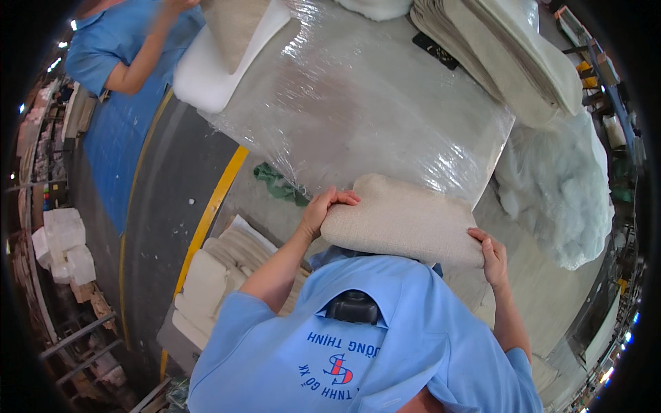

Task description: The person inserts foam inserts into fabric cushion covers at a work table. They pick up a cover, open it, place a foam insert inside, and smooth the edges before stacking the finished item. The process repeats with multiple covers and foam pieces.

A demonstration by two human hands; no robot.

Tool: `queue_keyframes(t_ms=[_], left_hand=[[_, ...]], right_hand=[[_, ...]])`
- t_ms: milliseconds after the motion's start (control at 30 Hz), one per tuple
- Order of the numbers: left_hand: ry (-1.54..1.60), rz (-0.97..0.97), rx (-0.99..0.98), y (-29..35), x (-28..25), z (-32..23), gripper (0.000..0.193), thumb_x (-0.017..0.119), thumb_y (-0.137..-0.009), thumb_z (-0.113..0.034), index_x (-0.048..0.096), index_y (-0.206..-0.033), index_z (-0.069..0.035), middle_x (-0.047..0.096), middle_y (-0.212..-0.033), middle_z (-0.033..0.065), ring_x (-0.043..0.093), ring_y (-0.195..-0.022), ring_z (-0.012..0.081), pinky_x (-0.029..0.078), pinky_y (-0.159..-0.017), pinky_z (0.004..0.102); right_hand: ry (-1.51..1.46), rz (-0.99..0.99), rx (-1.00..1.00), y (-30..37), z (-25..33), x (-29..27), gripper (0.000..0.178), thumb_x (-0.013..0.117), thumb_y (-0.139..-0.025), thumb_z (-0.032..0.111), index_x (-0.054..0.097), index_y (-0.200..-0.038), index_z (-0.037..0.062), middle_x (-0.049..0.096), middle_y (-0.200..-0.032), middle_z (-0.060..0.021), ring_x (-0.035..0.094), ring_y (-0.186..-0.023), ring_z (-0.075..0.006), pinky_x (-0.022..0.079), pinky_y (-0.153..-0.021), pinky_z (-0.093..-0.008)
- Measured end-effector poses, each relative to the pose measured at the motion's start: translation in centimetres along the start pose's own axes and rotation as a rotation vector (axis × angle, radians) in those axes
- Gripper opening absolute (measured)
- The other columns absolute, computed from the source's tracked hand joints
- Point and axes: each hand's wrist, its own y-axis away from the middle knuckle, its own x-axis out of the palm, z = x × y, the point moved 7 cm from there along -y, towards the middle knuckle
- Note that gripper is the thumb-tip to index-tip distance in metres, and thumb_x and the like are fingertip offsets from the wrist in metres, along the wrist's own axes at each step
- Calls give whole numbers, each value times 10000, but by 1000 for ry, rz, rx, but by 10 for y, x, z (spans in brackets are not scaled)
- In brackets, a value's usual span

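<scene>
A beige woven-fabric cushion (406, 217) spans the space between my two hands, close in front of my body. My left hand (328, 206) grips its left end, fingers curled over the top edge. At the opposite end, my right hand (491, 253) is closed on the cushion's right edge, thumb toward the top. Its far edge lies along the near edge of a table covered in clear plastic film (385, 103). What fills the cushion cannot be seen.
A stack of beige fabric pieces (482, 48) lies at the table's far right, beside a dark flat object (434, 51). Bagged white filling (558, 186) stands at right. More beige pieces (206, 279) are piled at lower left. A co-worker's arm (134, 72) handles beige fabric at far left.
</scene>
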Motion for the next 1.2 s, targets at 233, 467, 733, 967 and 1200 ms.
queue_keyframes(t_ms=[233, 467, 733, 967, 1200], left_hand=[[486, -121, -78, -38, -13, 10, 748, 273, -1148, -496, 752, -988, 56, 767, -1151, 195, 592, -1310, 280, 401, -1193, 422], [459, -339, 228, -105, 33, -92, 593, 406, -1118, -499, 575, -1421, -18, 518, -1570, 183, 431, -1486, 281, 311, -1251, 468], [-147, 48, -152, -118, 173, -94, 1018, 650, -978, -672, 215, -1685, -82, 199, -1764, 178, 142, -1638, 359, 128, -1286, 603], [-603, 205, 133, -184, 250, -137, 564, 599, -1082, -502, 773, -1138, 32, 763, -936, 89, 639, -843, 155, 532, -821, 351], [-1498, 733, 96, -162, 245, -36, 555, 568, -1063, -519, 763, -1182, -13, 794, -1054, 188, 753, -966, 293, 560, -873, 453]], right_hand=[[354, 251, -227, -10, 89, 20, 666, 804, -887, 429, 646, -1399, 34, 718, -1289, -234, 650, -1273, -382, 481, -1098, -436], [574, 46, -91, -50, 147, 53, 737, 889, -800, 321, 611, -1437, 75, 748, -1196, -217, 717, -1114, -414, 556, -983, -478], [-420, -460, -167, -15, 135, -36, 562, 850, -851, 119, 638, -1344, -48, 758, -1191, -130, 720, -1075, -227, 560, -971, -390], [-877, -668, -186, 6, 117, 39, 741, 828, -925, 224, 435, -1513, 4, 642, -1358, -150, 668, -1175, -260, 577, -964, -450], [-1163, -206, 291, 64, 62, 119, 735, 815, -948, 448, 504, -1460, 21, 670, -1263, -103, 663, -1070, -198, 569, -918, -399]])
